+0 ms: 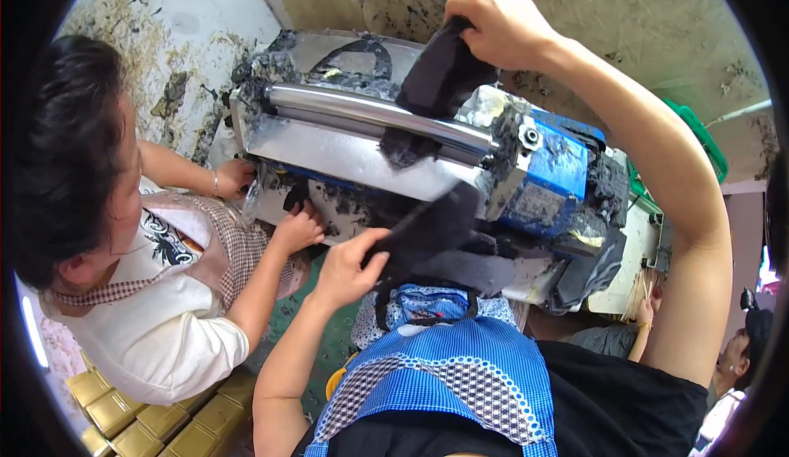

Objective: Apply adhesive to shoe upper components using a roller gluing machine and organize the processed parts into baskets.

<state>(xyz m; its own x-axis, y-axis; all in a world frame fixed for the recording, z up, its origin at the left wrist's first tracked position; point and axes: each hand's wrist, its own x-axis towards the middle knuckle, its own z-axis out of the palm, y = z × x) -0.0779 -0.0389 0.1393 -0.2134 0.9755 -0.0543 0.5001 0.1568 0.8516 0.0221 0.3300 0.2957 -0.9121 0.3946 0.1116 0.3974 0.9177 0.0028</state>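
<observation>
My right hand (pixel 500 25) is raised at the far side of a roller machine, fingers closed on the top of a black sheet piece (pixel 444 75). That piece hangs down to the shiny metal roller (pixel 370 117), and a dark end shows below the roller. On the near side, my left hand (pixel 352 270) pinches the edge of a second dark sheet piece (pixel 436 227), held tilted in front of the machine. Another grey-black piece (pixel 472 272) lies beneath it near my apron. The machine's blue housing (pixel 546 182) is smeared with dark residue.
At the left, a co-worker (pixel 156 235) has both hands by the machine's left end. Several gold tins (pixel 156 416) stand low left. Dark pieces (pixel 588 272) are piled at the right, near a green basket (pixel 699 140). Another person's hand (pixel 647 305) holds thin sticks.
</observation>
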